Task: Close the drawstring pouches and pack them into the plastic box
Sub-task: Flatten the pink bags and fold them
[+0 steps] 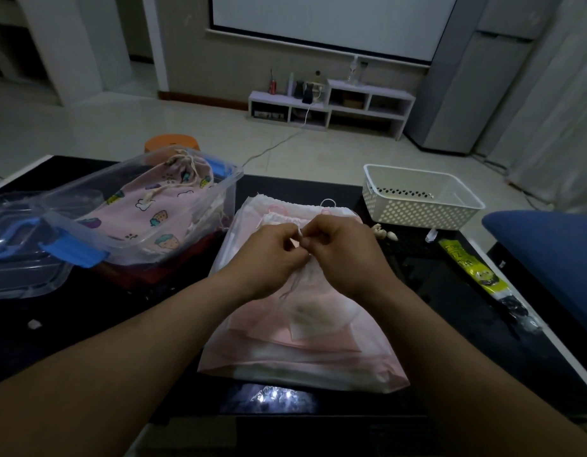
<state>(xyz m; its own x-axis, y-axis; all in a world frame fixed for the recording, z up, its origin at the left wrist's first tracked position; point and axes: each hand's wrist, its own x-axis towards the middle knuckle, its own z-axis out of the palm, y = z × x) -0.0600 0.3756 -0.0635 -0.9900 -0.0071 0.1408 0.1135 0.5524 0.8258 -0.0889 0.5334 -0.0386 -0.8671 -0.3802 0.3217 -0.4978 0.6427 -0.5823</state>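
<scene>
Pouch (mid-table) pinched by left hand, right hand.

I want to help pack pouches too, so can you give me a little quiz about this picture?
1. True or false: the strawberry-print pouch lies inside the plastic box.
2. What pinches the small sheer pouch at its top? A left hand only, B right hand only, C both.
3. Fill in: the white basket stands to the ___ of the pink pouch stack.
Key: 1 true; 2 C; 3 right.
</scene>
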